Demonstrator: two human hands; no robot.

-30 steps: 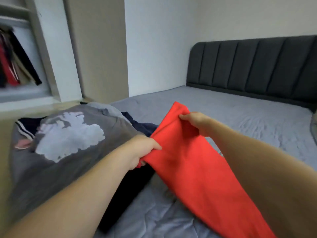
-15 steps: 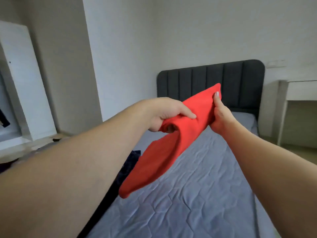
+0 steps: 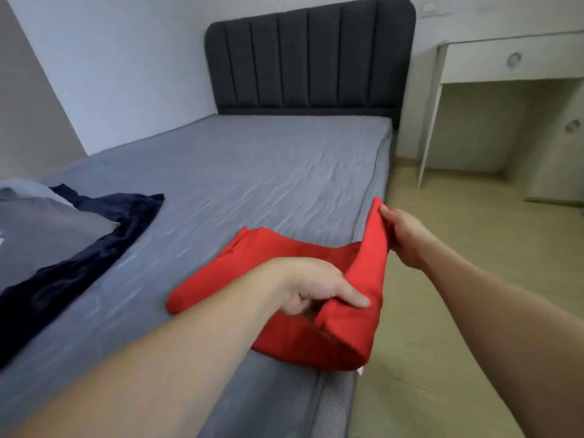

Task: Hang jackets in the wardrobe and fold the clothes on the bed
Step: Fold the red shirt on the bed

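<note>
One red garment [image 3: 284,267] lies partly on the near right edge of the bed [image 3: 252,172], its right end lifted off the mattress. Two hands hold it: the left hand [image 3: 311,287] has its grip clamped on a folded near edge, thumb on top, and the right hand [image 3: 403,237] pinches the raised far corner. At the left lie two more garments, one grey [image 3: 41,232] on top of one dark navy [image 3: 104,226].
</note>
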